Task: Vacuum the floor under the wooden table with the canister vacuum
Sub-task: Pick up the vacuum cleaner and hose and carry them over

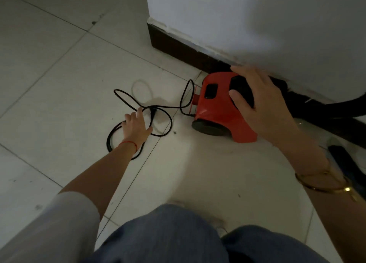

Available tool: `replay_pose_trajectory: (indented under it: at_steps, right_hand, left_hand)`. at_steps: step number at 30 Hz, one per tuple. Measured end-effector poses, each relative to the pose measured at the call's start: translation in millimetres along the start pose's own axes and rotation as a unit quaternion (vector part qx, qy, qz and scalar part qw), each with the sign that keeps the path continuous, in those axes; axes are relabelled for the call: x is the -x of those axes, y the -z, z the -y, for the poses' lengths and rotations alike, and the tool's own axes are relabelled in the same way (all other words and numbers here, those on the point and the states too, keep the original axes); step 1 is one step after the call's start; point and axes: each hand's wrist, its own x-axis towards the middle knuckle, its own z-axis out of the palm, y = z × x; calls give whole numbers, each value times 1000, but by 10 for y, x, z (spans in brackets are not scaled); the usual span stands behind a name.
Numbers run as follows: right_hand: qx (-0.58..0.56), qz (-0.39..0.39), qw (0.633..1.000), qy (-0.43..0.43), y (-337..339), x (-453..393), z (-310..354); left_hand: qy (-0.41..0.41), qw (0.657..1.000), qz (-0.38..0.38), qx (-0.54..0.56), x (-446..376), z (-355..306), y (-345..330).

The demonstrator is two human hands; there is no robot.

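Note:
A red canister vacuum (215,108) with black wheels sits on the pale tiled floor beside a white wall corner. Its black power cord (126,98) lies in loose loops to its left, with the plug (152,112) among them. My left hand (136,128) reaches down over the loops, fingers spread, fingertips at the plug. My right hand (259,104) hovers over the vacuum's black top handle with fingers extended, and grips nothing that I can see. A black hose (336,110) runs off to the right along the wall.
A dark brown baseboard (178,47) lines the white wall (257,15) behind the vacuum. A dark floor nozzle (348,163) lies at the right edge. My knees in blue jeans (168,237) fill the bottom. Open tiled floor spreads to the left.

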Motion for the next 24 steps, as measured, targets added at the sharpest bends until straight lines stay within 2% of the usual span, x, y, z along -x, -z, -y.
replay_pose_trajectory:
  at_steps: [7,14,19,24]
  right_hand:
    - [-17,-7,1000,-3,-206,13,-155]
    - [-17,-29,999,-2,-211,87,-206]
    - [-14,-41,999,-1,-144,151,-238]
    - [-13,-56,998,-1,-83,233,-216]
  left_hand:
    - [12,999,-12,-43,-185,1,-300]
    - [29,998,-9,60,-178,-69,-415]
    - [75,995,0,73,-125,-85,-348]
    - [73,993,1,91,-115,-132,-139]
